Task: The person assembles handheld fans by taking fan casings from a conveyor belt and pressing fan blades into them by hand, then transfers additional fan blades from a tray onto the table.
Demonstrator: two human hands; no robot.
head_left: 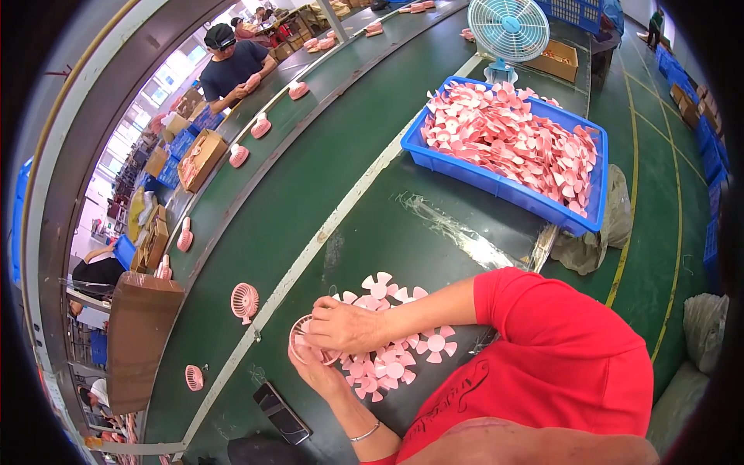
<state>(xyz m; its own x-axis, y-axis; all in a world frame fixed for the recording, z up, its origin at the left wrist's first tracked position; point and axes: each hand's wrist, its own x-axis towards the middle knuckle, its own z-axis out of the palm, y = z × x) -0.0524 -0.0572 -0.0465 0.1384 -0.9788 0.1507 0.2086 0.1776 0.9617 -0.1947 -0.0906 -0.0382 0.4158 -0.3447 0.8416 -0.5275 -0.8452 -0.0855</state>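
Observation:
My left hand (316,373), with a bracelet at the wrist, is wrapped round a round pink fan housing (298,335) with a slatted rim. Bent over the housing's opening, my right hand (346,324) has its fingers closed and reaching inside. Whatever those fingertips grip is hidden behind the hand. Beside and under my right wrist lies a loose heap of pink fan blades (390,364) on the green table. Two more pink fan housings lie to the left on the belt, one upper (245,301) and one lower (194,377).
A blue crate (496,182) piled with pink fan blades stands at the far right of the table, near a blue desk fan (508,35). A black phone (280,413) lies near my left forearm. Pink fans line the conveyor's far side, where a co-worker (236,74) sits.

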